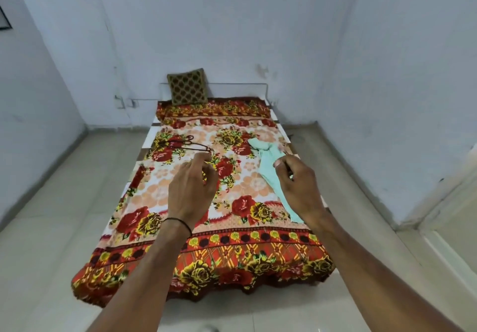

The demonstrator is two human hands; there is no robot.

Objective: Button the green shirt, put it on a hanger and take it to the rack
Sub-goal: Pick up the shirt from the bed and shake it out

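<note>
A bed under a floral sheet is recorded across the centre of the frame, its foot nearest the camera. Both hands are held out over it. The left hand, at centre frame, is seen with fingers loosely curled and nothing held. The right hand, right of centre, is curled in front of the shirt; whether cloth is pinched cannot be told. The shirt, pale green, is found lying on the right side of the bed, bunched at its upper end and trailing toward the foot. No fastened buttons can be made out. A cushion is propped at the head, upper centre. Dark hangers are noted on the sheet at the upper left of the bed, well apart from the shirt. No rack is seen. Progress is judged minimal: buttoning is not shown as done, the shirt is not on a hanger, and the carry to the rack is outstanding.
</note>
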